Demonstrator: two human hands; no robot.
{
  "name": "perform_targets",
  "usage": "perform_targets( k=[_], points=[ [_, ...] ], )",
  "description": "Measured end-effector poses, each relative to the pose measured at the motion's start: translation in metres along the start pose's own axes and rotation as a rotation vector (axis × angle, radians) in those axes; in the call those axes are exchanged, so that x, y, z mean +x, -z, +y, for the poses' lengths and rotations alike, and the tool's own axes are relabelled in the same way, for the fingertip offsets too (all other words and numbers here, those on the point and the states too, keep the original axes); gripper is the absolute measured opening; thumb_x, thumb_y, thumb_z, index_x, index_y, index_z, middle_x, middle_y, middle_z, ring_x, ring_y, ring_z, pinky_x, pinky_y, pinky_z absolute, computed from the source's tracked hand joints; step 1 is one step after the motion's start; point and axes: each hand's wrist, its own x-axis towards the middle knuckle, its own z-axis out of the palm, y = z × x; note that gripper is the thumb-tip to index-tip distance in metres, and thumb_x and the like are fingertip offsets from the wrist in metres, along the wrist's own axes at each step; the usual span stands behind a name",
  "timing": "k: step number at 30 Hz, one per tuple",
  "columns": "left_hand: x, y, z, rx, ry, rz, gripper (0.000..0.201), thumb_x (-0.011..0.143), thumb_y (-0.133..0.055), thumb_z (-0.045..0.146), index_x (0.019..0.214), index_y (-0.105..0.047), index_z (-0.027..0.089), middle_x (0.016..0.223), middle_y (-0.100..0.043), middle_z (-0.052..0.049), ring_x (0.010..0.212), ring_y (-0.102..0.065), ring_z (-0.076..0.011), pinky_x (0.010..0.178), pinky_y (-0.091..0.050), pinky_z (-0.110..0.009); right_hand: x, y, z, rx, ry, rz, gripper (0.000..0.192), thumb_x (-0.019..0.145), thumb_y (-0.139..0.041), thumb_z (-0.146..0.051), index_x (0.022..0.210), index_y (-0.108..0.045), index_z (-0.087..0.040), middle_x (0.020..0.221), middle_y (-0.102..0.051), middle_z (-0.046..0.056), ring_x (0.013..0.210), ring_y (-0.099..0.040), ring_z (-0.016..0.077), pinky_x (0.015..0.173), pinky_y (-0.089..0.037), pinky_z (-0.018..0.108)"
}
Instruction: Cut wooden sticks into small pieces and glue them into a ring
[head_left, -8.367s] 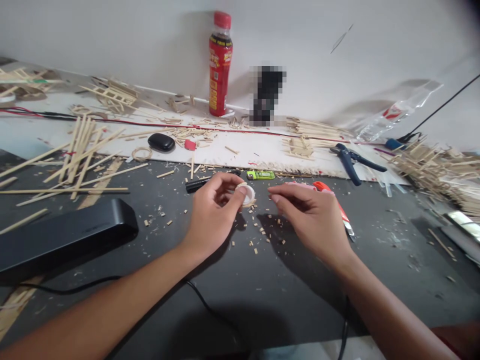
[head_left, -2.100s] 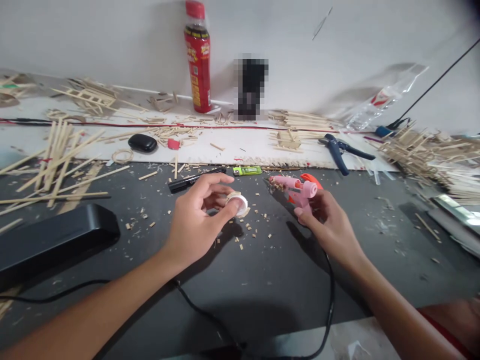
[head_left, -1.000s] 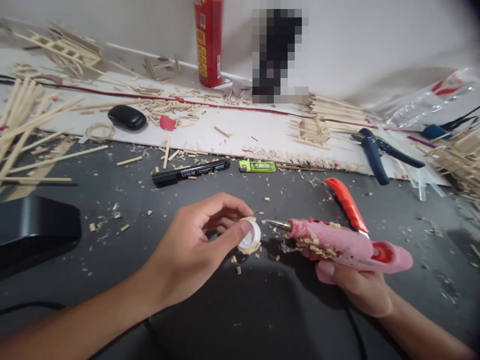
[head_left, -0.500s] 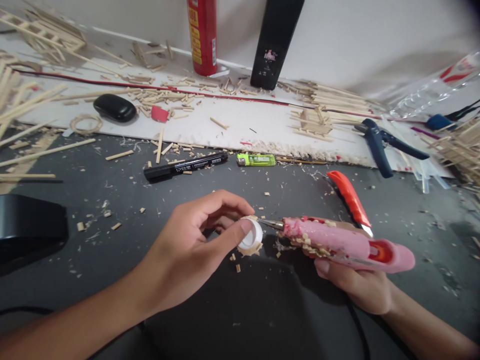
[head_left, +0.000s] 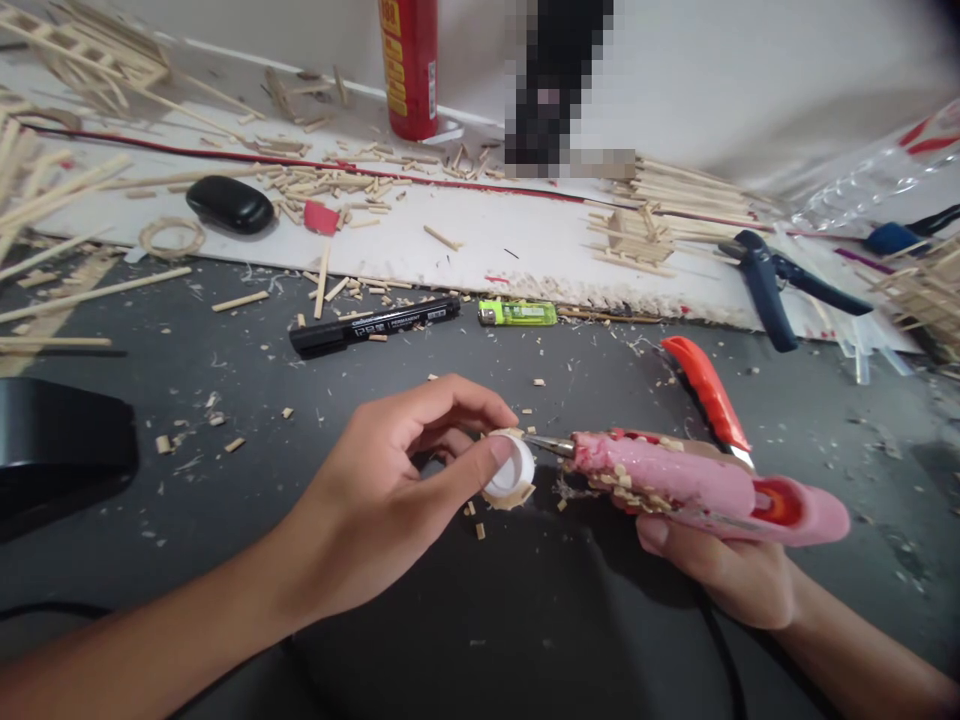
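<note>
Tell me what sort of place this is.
Probably a hobby craft bench for stick models: cut wooden sticks litter it, the right hand holds a pink glue gun, blue pliers lie nearby.

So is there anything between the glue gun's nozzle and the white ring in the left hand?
Nothing visible. The pink glue gun, held in the right hand, has its metal nozzle right at the rim of the white ring, which the left hand pinches. Only loose wood chips lie underneath.

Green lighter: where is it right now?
In the head view, the green lighter lies on the dark tabletop at centre, just right of the black marker, along the white board's near edge.
</note>
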Motion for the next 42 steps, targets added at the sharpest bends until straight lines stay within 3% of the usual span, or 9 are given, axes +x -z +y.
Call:
perform_targets(
  k=[5, 12, 23, 31, 42],
  points=[
    [0.0, 0.0, 0.001, 0.003, 0.006, -0.012, 0.013, 0.098, -0.074, 0.045, 0.103, -0.074, 0.033, 0.079, -0.076, 0.007, 0.068, -0.071, -0.0078, 0.059, -0.051, -0.012, 0.001, 0.001, -0.001, -0.005, 0.058, -0.05, 0.029, 0.092, -0.067, -0.032, 0.068, -0.053, -0.024, 0.066, -0.052, -0.001, 0.057, -0.047, 0.0159, 0.054, -0.04, 0.03],
    [-0.001, 0.0, 0.004, -0.015, 0.021, -0.041, 0.015, 0.098, -0.074, 0.045, 0.103, -0.074, 0.031, 0.076, -0.076, 0.006, 0.067, -0.071, -0.0094, 0.059, -0.052, -0.015, -0.003, 0.002, 0.004, 0.021, 0.094, -0.111, 0.01, 0.094, -0.061, -0.022, 0.085, -0.063, -0.025, 0.076, -0.057, 0.001, 0.064, -0.051, 0.0171, 0.058, -0.043, 0.029],
    [0.0, -0.001, 0.005, -0.046, 0.032, -0.025, 0.014, 0.097, -0.074, 0.043, 0.101, -0.075, 0.03, 0.077, -0.077, 0.005, 0.066, -0.071, -0.0108, 0.058, -0.053, -0.016, -0.008, 0.004, 0.008, -0.099, 0.104, -0.04, 0.024, 0.096, -0.063, -0.034, 0.073, -0.062, -0.025, 0.069, -0.058, 0.003, 0.059, -0.052, 0.0194, 0.054, -0.046, 0.032],
    [0.0, -0.001, 0.006, -0.035, 0.002, -0.007, 0.009, 0.097, -0.075, 0.04, 0.099, -0.076, 0.032, 0.082, -0.076, 0.006, 0.069, -0.069, -0.0085, 0.058, -0.052, -0.012, -0.003, 0.001, 0.001, -0.029, 0.042, -0.05, 0.04, 0.092, -0.071, -0.048, 0.063, -0.058, -0.024, 0.064, -0.053, 0.002, 0.056, -0.045, 0.0179, 0.049, -0.041, 0.031],
    [-0.002, 0.0, 0.004, -0.019, 0.014, -0.027, 0.013, 0.098, -0.074, 0.044, 0.102, -0.074, 0.032, 0.079, -0.076, 0.006, 0.068, -0.07, -0.011, 0.058, -0.051, -0.018, 0.001, 0.002, -0.003, -0.007, 0.059, -0.065, 0.031, 0.093, -0.07, -0.037, 0.068, -0.056, -0.024, 0.064, -0.053, 0.0, 0.055, -0.046, 0.0169, 0.048, -0.038, 0.031]
  ],
)
